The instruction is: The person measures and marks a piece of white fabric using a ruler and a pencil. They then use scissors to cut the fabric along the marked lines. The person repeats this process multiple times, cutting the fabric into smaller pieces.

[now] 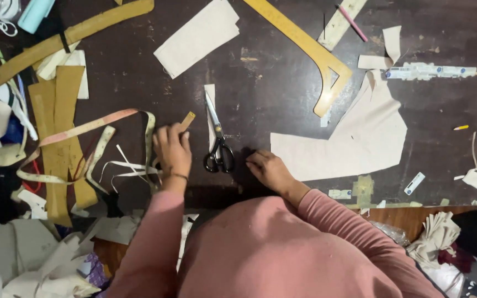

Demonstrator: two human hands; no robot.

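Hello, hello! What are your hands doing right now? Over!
Left hand gripping small tan strip. Right hand empty, flat on dark table. Black scissors lying shut between them, untouched.

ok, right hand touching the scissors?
Apart. The head view shows a strip of bare dark table between the right hand, resting flat, and the black handles of the scissors. The left hand is on the other side, holding a small tan strip.
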